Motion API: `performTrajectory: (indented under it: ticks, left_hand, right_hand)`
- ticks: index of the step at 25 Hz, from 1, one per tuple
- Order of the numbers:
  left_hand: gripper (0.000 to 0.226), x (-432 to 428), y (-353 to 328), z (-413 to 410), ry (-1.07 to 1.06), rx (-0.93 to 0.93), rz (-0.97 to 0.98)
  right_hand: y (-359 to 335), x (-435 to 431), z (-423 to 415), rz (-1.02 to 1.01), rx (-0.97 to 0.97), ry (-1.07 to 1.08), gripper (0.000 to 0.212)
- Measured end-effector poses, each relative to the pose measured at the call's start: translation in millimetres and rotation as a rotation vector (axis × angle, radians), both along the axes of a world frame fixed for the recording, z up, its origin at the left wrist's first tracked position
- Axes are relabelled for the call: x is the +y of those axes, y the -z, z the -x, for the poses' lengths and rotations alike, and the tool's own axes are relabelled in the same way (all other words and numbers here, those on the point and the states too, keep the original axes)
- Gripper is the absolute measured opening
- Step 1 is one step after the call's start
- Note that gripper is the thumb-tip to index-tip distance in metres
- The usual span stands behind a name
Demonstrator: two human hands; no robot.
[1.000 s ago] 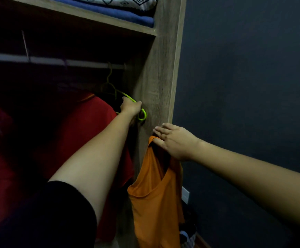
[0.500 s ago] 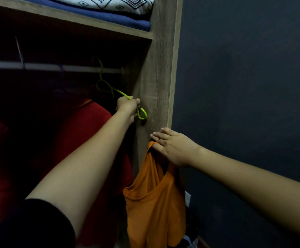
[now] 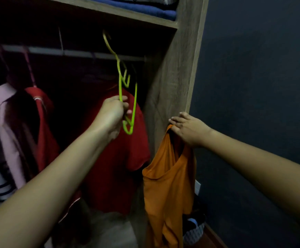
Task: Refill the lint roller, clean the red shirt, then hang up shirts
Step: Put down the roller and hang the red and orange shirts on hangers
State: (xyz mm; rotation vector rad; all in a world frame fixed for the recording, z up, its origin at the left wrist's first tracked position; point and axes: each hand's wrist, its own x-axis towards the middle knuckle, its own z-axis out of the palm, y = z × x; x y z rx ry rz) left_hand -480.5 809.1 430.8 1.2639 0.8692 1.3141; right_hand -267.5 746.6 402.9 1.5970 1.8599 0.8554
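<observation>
Holding the green hanger (image 3: pixel 120 83) and orange shirt (image 3: pixel 169 185)
Left hand (image 3: pixel 112 117) curls round the hanger, hook at 12 o'clock. Right hand (image 3: pixel 188 129) pinches the shirt's strap; red shirt (image 3: pixel 113 167) hangs at its 9 o'clock.

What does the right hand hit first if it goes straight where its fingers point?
Likely the grey-brown wooden wardrobe side panel: the right hand, holding the orange sleeveless shirt, points its fingers left at it. Depth unclear.

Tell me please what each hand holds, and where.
Left hand grips the green hanger near its lower end; right hand holds the orange shirt by its shoulder.
</observation>
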Motion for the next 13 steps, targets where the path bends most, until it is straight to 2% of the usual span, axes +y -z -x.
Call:
performTrajectory:
  ticks: [3,6,7,10,13]
  left_hand:
    - [0.024,-12,26,58,-0.152,0.068,0.065]
    - [0.031,-31,61,127,-0.388,0.407,-0.078]
    - [0.029,-41,70,148,-0.427,0.441,-0.142]
    - [0.027,-60,88,194,-0.411,0.447,-0.256]
    - [0.038,-77,100,245,-0.423,0.557,-0.305]
  right_hand:
    - [5,-5,13,0.057,0.107,0.071,0.052]
    - [11,-13,31,0.142,0.256,0.142,0.059]
    - [14,-15,39,0.171,0.306,0.161,0.061]
    - [23,-16,54,0.204,0.468,0.190,0.060]
    - [24,-19,72,0.205,0.674,0.212,0.062]
